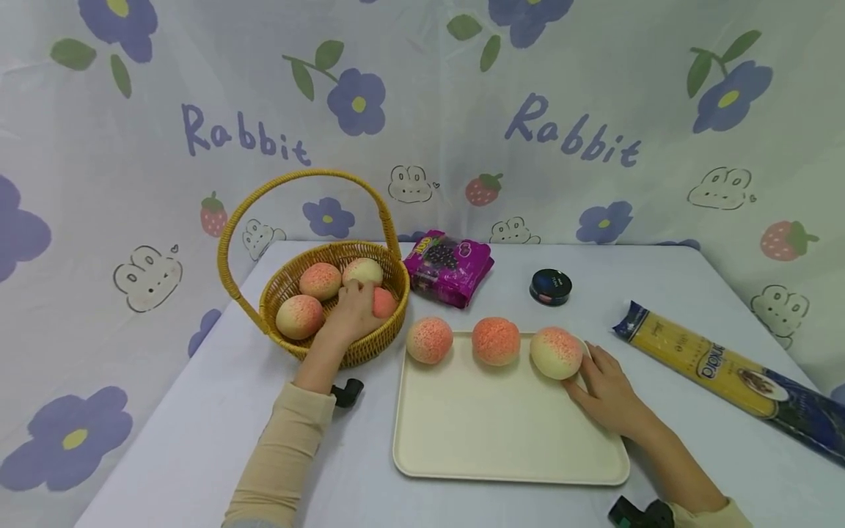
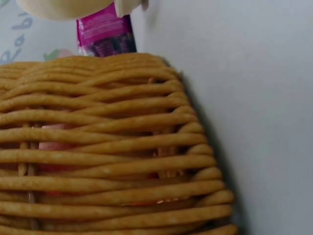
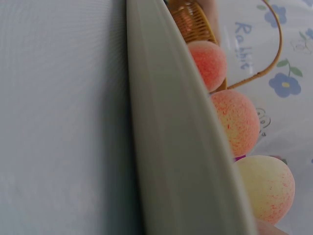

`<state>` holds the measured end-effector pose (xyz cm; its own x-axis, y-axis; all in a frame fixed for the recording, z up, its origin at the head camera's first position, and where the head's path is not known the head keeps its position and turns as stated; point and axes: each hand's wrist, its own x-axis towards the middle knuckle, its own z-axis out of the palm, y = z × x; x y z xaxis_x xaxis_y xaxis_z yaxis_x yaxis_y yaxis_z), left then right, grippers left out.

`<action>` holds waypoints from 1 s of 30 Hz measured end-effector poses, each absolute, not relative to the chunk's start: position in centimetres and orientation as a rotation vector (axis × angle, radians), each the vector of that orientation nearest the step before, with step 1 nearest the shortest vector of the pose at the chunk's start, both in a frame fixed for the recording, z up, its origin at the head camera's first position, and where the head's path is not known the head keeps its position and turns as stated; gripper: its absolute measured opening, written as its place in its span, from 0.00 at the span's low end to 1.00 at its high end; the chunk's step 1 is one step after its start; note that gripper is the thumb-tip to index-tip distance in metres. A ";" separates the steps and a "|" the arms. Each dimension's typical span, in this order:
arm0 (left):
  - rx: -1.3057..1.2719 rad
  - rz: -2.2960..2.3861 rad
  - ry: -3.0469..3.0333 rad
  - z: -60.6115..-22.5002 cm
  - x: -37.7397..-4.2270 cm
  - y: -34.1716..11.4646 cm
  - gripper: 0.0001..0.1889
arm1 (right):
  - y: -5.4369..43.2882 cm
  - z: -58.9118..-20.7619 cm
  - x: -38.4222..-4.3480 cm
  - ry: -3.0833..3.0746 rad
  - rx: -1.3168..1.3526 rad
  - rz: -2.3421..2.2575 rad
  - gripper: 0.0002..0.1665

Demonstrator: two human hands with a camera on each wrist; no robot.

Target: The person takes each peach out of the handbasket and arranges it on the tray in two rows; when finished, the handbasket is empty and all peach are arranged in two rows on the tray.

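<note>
My left hand (image 1: 356, 312) reaches down into the woven basket (image 1: 353, 356), its fingers and thumb round a pink peach (image 1: 384, 302) at the basket's right side. Beyond the fingertips lies a paler peach (image 1: 363, 270), with two more peaches (image 1: 320, 281) to the left. In the left wrist view, the wicker wall (image 2: 98, 161) hides most of the basket's contents. My right hand (image 1: 609, 392) holds a cream-and-pink peach (image 1: 556, 353) from its right side, at the far right corner of the cream tray (image 1: 508, 433). Two other peaches (image 1: 496, 341) sit along the tray's far edge.
Behind the tray are a purple packet (image 1: 449, 268) and a small round black case (image 1: 551, 286). A long yellow-and-blue pasta packet (image 1: 719, 363) lies slanted at the right. The basket's tall handle (image 1: 310, 174) arches up at its back left. A patterned cloth (image 1: 422, 95) hangs behind the table.
</note>
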<state>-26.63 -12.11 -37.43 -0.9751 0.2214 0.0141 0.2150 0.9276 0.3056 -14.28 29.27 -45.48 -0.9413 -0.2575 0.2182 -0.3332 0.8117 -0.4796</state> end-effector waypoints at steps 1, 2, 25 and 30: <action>0.380 0.490 3.069 -37.5 -26.7 -12.1 0.38 | 29.3 -45.4 -14.3 -2.849 0.470 0.794 0.38; 0.419 0.502 3.073 -37.5 -26.8 -12.1 0.37 | 29.3 -45.4 -14.3 -2.851 0.469 0.796 0.38; 0.973 0.530 3.155 -38.0 -26.7 -12.1 0.22 | 29.2 -45.7 -14.3 -2.843 0.470 0.777 0.38; 1.007 0.535 3.170 -38.0 -26.7 -12.1 0.20 | 29.2 -45.5 -14.3 -2.845 0.476 0.771 0.38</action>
